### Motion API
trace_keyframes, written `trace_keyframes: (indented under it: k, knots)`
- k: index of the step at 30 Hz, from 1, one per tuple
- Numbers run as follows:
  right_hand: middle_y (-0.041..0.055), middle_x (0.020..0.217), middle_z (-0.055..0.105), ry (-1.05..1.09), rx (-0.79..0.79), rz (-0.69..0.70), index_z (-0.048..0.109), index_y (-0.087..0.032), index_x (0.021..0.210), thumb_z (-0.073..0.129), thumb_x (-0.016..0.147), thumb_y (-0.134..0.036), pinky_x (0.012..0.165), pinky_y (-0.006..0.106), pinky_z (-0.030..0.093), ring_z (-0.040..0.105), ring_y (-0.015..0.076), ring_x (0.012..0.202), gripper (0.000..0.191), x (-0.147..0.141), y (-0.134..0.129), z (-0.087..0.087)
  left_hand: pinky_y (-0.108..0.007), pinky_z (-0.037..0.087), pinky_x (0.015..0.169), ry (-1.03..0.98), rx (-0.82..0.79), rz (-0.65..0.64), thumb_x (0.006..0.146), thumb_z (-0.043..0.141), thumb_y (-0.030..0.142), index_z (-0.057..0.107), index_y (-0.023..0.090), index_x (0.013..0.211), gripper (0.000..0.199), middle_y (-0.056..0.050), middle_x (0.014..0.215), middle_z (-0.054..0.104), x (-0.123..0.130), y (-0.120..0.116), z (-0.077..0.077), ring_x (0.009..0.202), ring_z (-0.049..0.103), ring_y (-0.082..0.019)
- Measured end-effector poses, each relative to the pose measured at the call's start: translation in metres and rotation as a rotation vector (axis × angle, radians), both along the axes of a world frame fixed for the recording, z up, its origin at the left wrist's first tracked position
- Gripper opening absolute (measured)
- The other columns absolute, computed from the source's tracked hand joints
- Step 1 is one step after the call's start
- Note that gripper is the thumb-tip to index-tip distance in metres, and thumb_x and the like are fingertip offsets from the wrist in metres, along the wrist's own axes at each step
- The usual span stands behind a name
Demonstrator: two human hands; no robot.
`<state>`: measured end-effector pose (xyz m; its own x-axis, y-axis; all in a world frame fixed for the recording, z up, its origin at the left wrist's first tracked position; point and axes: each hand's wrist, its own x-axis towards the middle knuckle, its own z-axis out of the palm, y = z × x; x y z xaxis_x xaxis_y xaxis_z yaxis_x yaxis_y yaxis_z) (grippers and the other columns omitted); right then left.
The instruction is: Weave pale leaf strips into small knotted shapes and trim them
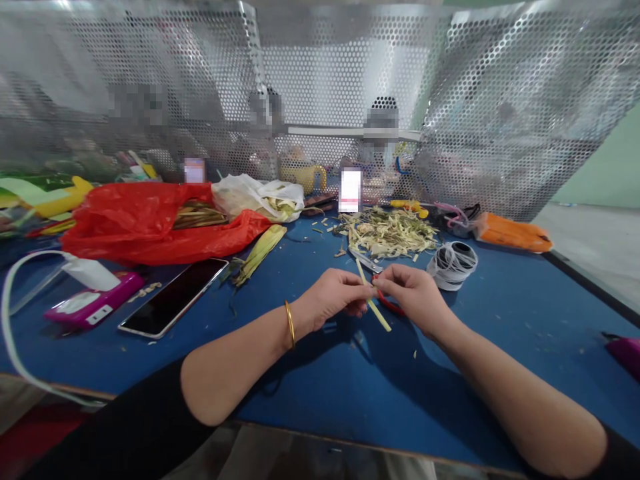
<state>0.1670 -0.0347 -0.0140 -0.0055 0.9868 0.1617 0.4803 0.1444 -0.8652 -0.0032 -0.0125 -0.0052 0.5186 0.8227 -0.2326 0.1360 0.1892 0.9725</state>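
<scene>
- Strip point(381, 318), pale green, narrow, one: middle of the blue table point(310, 387), held aslant above it, near end pointing right.
- Left hand point(333, 297), one: thumb and forefinger clamped on the strip; gold bangle point(289, 325) at the wrist.
- Right hand point(417, 293), one: thumb and forefinger drawn together just beside the strip; cannot tell whether anything is pinched there.
- Scissors point(367, 261), red-handled, one pair: partly hidden by the right hand, blades toward the far side; contact with the hand cannot be told.
- Spool of white string point(453, 277), one: just right of the right hand.
- Scraps point(393, 233), pale, dry, one heap: far side, beyond the scissors; by their amount, a good deal appears already worked through.
- Husk point(263, 253), loose, one bundle: left of the scraps, touched by neither hand.
- White bag point(245, 193) and red bag point(120, 220): far left, leafy material in both, apparently stock remaining.
- Phone point(175, 300), one: near left.
- Progress, as judged: strip in mid-handling; no finished piece made out; share left unclear.
</scene>
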Motion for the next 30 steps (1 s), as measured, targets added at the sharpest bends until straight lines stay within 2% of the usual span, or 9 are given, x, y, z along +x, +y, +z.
trace_keyframes:
  k: [5,9,11,13,15,18,21,24,30]
  knots:
    - [-0.0031,0.056,0.055,-0.029,0.021,-0.087,0.055,-0.018,0.062,0.062,0.075,-0.037,0.055,0.025,0.035,0.045,0.0115,0.054,0.024,-0.001,0.001,-0.005,-0.021,0.041,0.051,0.005,0.027,0.005,0.070,0.070,0.027,0.061,0.013,0.056,0.022,0.001,0.048,0.056,0.001,0.000,0.000,0.044,0.050,-0.007]
    - [-0.0014,0.061,0.058,-0.078,0.046,-0.079,0.058,-0.018,0.065,0.058,0.079,-0.036,0.059,0.026,0.038,0.050,0.0136,0.059,0.023,0.003,0.004,-0.005,-0.023,0.045,0.056,-0.030,-0.049,0.032,0.070,0.071,0.028,0.065,0.012,0.066,0.017,-0.001,0.054,0.062,0.000,0.001,-0.002,0.048,0.056,-0.009]
    - [0.0017,0.073,0.063,-0.153,0.178,-0.080,0.062,-0.019,0.075,0.055,0.083,-0.034,0.065,0.028,0.041,0.056,0.0168,0.070,0.019,0.006,0.003,0.001,-0.024,0.046,0.058,-0.082,-0.109,0.058,0.072,0.071,0.032,0.066,0.012,0.072,0.021,-0.003,0.061,0.066,0.000,0.002,-0.001,0.052,0.060,-0.011]
    - [0.0053,0.089,0.065,-0.279,0.401,-0.125,0.065,-0.020,0.088,0.053,0.086,-0.032,0.073,0.031,0.042,0.058,0.0203,0.084,0.017,0.008,-0.001,0.011,-0.026,0.048,0.061,-0.158,-0.182,0.083,0.077,0.065,0.038,0.065,0.012,0.075,0.025,-0.006,0.068,0.069,-0.001,0.003,0.000,0.058,0.064,-0.014]
    - [0.0066,0.092,0.065,-0.463,0.617,-0.135,0.065,-0.020,0.093,0.051,0.088,-0.027,0.077,0.033,0.040,0.058,0.0212,0.088,0.016,0.007,-0.008,0.020,-0.028,0.049,0.066,-0.241,-0.250,0.086,0.081,0.060,0.039,0.066,0.012,0.077,0.028,-0.007,0.072,0.070,-0.001,0.004,0.001,0.065,0.066,-0.016]
    - [0.0048,0.080,0.064,-0.805,0.801,0.152,0.064,-0.019,0.096,0.046,0.091,-0.020,0.074,0.034,0.036,0.056,0.0185,0.075,0.019,-0.002,-0.017,0.024,-0.025,0.048,0.067,-0.347,-0.271,0.078,0.075,0.067,0.033,0.067,0.012,0.076,0.021,-0.005,0.071,0.069,0.000,0.005,-0.002,0.065,0.063,-0.013]
    - [0.0053,0.079,0.062,-1.040,0.820,0.407,0.061,-0.015,0.100,0.040,0.092,-0.014,0.072,0.034,0.033,0.053,0.0180,0.073,0.023,-0.013,-0.022,0.016,-0.021,0.044,0.063,-0.382,-0.246,0.093,0.062,0.078,0.026,0.069,0.011,0.075,0.021,-0.004,0.072,0.068,0.002,0.006,-0.005,0.064,0.059,-0.010]
    - [0.0058,0.078,0.060,-1.109,0.812,0.415,0.060,-0.014,0.087,0.037,0.093,-0.012,0.073,0.034,0.033,0.052,0.0188,0.076,0.023,-0.017,-0.022,0.008,-0.020,0.043,0.063,-0.387,-0.245,0.098,0.057,0.081,0.025,0.071,0.010,0.077,0.027,-0.006,0.074,0.069,0.004,0.004,-0.006,0.066,0.059,-0.010]
    - [0.0049,0.068,0.056,-1.018,0.879,0.483,0.056,-0.015,0.072,0.032,0.094,-0.012,0.072,0.032,0.035,0.047,0.0172,0.067,0.033,-0.020,-0.024,0.005,-0.023,0.043,0.062,-0.376,-0.237,0.187,0.050,0.083,0.020,0.072,0.010,0.075,0.029,-0.006,0.071,0.070,0.006,-0.002,-0.005,0.064,0.059,-0.012]
